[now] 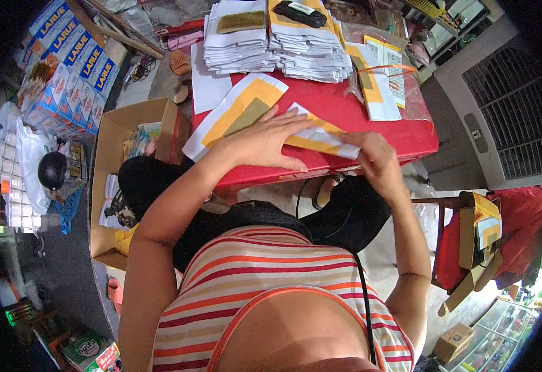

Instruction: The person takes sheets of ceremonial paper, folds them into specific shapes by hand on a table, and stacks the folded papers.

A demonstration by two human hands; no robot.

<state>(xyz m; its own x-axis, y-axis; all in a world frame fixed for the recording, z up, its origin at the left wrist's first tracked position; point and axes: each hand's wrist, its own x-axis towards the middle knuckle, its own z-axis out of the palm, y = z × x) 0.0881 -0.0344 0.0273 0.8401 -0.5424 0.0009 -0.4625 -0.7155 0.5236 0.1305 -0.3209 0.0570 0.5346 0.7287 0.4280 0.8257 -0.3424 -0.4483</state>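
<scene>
On the red table (pixel 407 137), my left hand (pixel 269 139) lies with its fingers spread across a white and yellow paper piece (pixel 240 115) with a dull olive patch. A second folded white and yellow paper (pixel 323 134) reaches from under my left fingers to my right hand (pixel 375 158). My right fingers are closed on its right end, near the table's front edge. Behind them stand two stacks of folded white papers (pixel 240 46), with an olive piece (pixel 241 22) on one and a black object (pixel 300 13) on the other.
More printed papers (pixel 382 80) with an orange band lie at the table's right. An open cardboard box (pixel 135 115) stands left of the table, near stacked beer cartons (pixel 75 49). A large grey air cooler (pixel 506 93) is at right, above a chair with red cloth (pixel 525 229).
</scene>
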